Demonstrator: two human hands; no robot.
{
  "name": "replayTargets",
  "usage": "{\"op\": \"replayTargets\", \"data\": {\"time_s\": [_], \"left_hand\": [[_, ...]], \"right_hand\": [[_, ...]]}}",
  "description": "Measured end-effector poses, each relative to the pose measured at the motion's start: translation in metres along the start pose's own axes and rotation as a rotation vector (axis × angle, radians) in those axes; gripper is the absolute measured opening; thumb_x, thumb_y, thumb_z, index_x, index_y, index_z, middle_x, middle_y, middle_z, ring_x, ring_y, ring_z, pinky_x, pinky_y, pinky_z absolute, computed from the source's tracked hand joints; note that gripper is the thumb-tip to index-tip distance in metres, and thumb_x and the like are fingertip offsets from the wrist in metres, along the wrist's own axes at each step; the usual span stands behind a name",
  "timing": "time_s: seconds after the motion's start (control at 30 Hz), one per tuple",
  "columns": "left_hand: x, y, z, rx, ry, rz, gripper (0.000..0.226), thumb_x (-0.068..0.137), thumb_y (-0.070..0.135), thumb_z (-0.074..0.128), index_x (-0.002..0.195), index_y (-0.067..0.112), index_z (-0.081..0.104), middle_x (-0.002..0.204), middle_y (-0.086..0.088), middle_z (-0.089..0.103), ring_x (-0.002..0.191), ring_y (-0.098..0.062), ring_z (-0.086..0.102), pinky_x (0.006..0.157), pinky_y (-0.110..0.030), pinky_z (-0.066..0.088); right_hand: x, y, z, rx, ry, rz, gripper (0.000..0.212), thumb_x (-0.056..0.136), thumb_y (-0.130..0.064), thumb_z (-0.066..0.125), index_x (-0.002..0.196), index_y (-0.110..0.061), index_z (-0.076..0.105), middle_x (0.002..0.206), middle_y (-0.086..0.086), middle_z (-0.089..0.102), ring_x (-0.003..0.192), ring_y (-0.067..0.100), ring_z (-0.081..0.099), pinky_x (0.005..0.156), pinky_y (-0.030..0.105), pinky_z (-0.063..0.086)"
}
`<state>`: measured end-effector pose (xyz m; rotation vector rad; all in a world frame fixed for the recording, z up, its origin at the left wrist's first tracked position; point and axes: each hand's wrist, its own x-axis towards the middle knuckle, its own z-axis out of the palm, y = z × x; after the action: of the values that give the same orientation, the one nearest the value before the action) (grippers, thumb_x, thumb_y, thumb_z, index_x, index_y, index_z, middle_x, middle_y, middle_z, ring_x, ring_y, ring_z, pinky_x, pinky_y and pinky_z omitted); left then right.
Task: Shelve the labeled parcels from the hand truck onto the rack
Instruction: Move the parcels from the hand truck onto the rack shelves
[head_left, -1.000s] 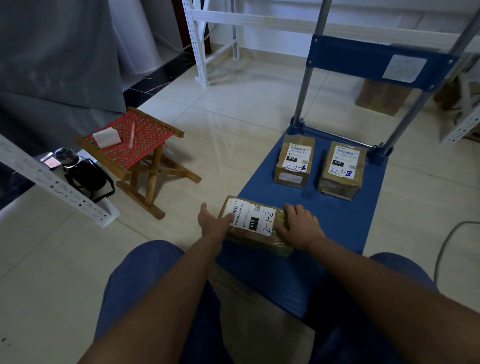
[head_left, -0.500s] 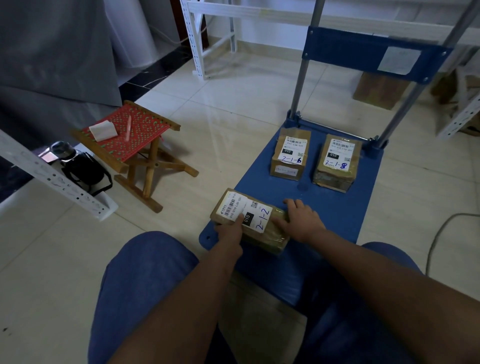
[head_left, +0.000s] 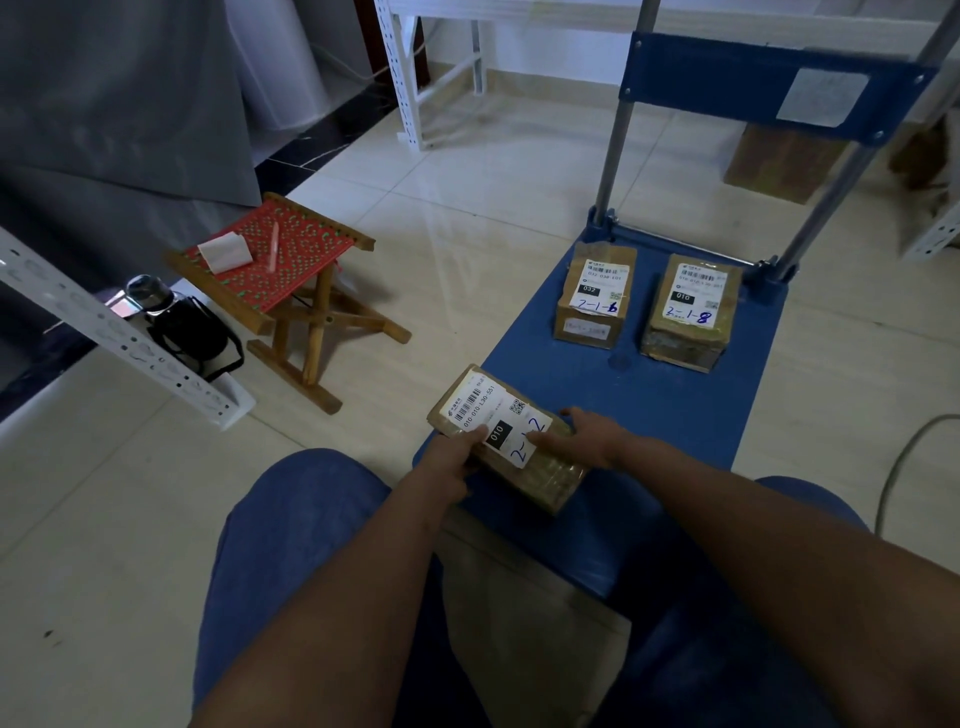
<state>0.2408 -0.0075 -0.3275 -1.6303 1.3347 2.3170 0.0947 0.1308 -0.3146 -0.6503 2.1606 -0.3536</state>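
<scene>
Now both hands, left hand (head_left: 451, 457) & right hand (head_left: 584, 436), grip parcel 2-1-2 (head_left: 498, 431)

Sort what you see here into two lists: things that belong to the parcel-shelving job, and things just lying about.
Job: brown taped parcel marked 2-1-2, held by both hands; two brown cardboard parcels; blue flat hand truck.

Lying about: red woven wooden folding stool; black bag.

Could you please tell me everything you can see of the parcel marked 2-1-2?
The parcel marked 2-1-2 is a flat brown cardboard box wrapped in clear tape, with a white label carrying a barcode, a black 010 tag and blue handwriting. It sits askew at the blue hand truck deck's near corner. The left hand and right hand grip its edges.
</scene>
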Motion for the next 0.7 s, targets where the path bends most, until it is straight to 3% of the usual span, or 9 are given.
{"op": "replayTargets", "data": {"time_s": [0.37,0.57,0.63,0.7], "left_hand": [[0.000,-0.010,-0.016,-0.028,-0.029,0.017,0.041,0.092,0.021,0.064,0.131,0.016,0.054,0.132,-0.010,0.058,0.128,-0.035,0.047,0.113,-0.063,0.022],[-0.003,-0.010,-0.020,-0.031,-0.027,0.012,0.035,0.092,0.020,0.065,0.126,0.017,0.057,0.117,-0.006,0.061,0.126,-0.035,0.047,0.112,-0.062,0.024],[-0.002,-0.009,-0.019,-0.028,-0.021,0.008,0.033,0.092,0.020,0.065,0.124,0.018,0.057,0.115,-0.005,0.061,0.126,-0.035,0.047,0.112,-0.062,0.023],[-0.001,-0.008,-0.018,-0.018,-0.011,0.015,0.033,0.092,0.021,0.065,0.124,0.019,0.057,0.117,-0.005,0.061,0.126,-0.035,0.048,0.112,-0.062,0.023]], "right_hand": [[0.015,-0.012,0.001,0.137,-0.227,0.016,0.089,0.075,-0.069,0.065,0.143,-0.018,0.039,0.139,0.006,0.054,0.124,0.026,0.055,0.108,0.045,0.042],[0.038,0.002,0.009,0.186,-0.250,-0.026,0.137,0.021,-0.090,0.071,0.139,-0.024,0.046,0.133,0.001,0.059,0.117,0.023,0.059,0.106,0.047,0.045],[0.031,0.001,0.009,0.232,-0.266,-0.004,0.129,0.025,-0.086,0.075,0.136,-0.027,0.047,0.131,0.001,0.060,0.117,0.025,0.059,0.103,0.050,0.046],[0.014,-0.004,0.010,0.260,-0.309,0.028,0.097,0.050,-0.080,0.076,0.131,-0.033,0.049,0.127,0.001,0.062,0.113,0.027,0.061,0.094,0.051,0.051]]}}
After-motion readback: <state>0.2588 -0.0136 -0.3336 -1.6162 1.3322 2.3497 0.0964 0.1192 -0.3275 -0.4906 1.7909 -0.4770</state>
